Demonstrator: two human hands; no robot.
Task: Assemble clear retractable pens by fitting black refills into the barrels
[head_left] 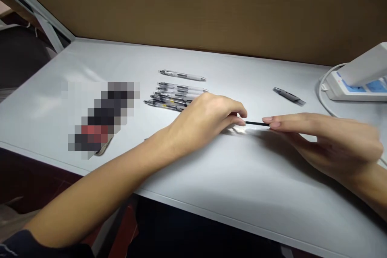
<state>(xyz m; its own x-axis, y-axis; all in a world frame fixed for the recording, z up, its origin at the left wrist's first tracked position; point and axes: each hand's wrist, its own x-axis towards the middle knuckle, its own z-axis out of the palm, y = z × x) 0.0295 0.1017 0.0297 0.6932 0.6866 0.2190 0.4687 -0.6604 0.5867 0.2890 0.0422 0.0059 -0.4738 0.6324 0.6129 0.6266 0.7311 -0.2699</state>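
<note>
My left hand (213, 115) is closed, thumb and forefinger pinched on the left end of a thin black pen refill (256, 123). My right hand (329, 135) pinches its right end between thumb and fingertips. The refill lies nearly level just over the white table, and both of its ends are hidden by my fingers. Behind my left wrist is a bunch of clear pens (169, 96), partly covered by that hand. One more clear pen (183, 75) lies apart, farther back. A short grey pen part (289, 96) rests beyond my right hand.
The white table (196, 185) runs back to a brown cardboard panel (242, 12). A power strip (353, 88) with a white plug-in block and cable (323, 96) sits at the right. A blurred-out dark object (105, 117) lies on the left.
</note>
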